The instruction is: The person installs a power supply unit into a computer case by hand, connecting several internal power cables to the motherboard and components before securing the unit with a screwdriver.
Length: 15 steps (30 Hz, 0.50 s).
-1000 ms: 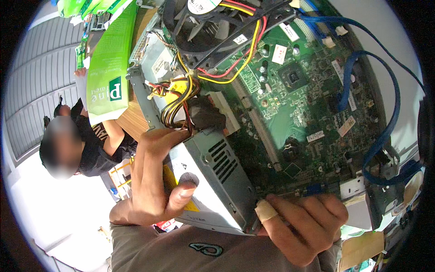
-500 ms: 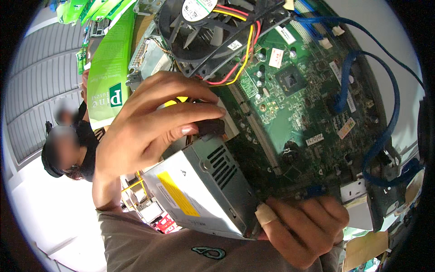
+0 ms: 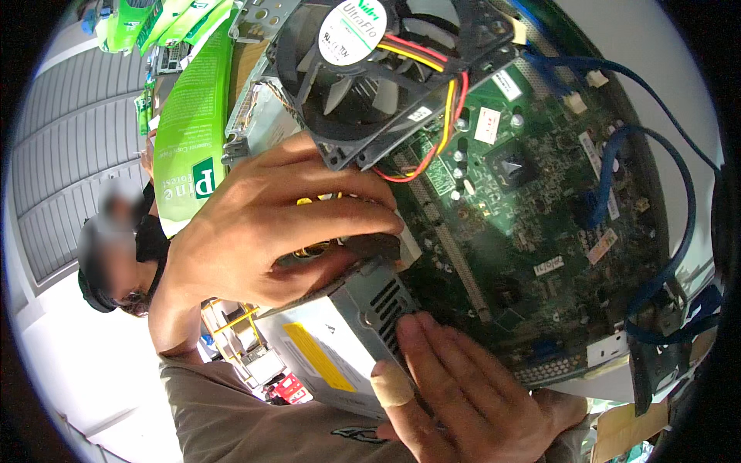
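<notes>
A metal computer power supply (image 3: 312, 359) with a yellow label and slotted vents stands tilted at the near edge of a green motherboard (image 3: 509, 224). My left hand (image 3: 278, 216) is curled over its upper end, closed around a bundle of cables; yellow wires (image 3: 316, 248) show between the fingers and a black piece (image 3: 378, 248) at the fingertips. My right hand (image 3: 463, 386), a bandage on its thumb, grips the power supply's near right edge, fingers along the vented side. Its underside is hidden.
A black case fan (image 3: 370, 96) with red, yellow and black wires leans over the board's far left. Blue flat cables (image 3: 679, 185) loop along the right side. Green paper packaging (image 3: 189, 147) lies at the left; a person in a dark cap (image 3: 96, 270) is beyond it.
My right hand has moved up and left from the lower corner onto the vented side, fingers now straighter. My left hand stays on the cables. The whole view has shifted slightly.
</notes>
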Motion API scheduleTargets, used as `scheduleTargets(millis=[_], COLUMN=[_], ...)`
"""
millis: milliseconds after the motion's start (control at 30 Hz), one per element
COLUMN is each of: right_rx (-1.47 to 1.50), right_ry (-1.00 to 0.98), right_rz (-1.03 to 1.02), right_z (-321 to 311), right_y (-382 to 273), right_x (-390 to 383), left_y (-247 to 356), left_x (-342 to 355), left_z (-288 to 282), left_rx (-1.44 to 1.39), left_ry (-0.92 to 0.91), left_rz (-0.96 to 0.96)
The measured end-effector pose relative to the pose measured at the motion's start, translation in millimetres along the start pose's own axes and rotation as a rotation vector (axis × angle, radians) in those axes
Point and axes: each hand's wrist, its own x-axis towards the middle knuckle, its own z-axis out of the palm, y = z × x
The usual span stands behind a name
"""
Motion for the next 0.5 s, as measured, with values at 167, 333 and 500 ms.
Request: scheduleTargets(millis=[167, 333, 500], right_rx=[0.236, 0.13, 0.083], right_ry=[-0.299, -0.264, -0.223], right_rz=[0.046, -0.05, -0.019], right_z=[-32.4, -11.0, -9.5], right_y=[13.4, 12.0, 1.2], right_x=[42.1, 17.4, 14.6], left_y=[-14.6, -16.0, -16.5], left_x=[-9.7, -12.3, -10.0], left_z=[11.6, 8.0, 6.5], left_rx=[-0.02, 0.008, 0.057], left_ry=[0.075, 0.053, 0.088], left_rz=[0.084, 0.057, 0.13])
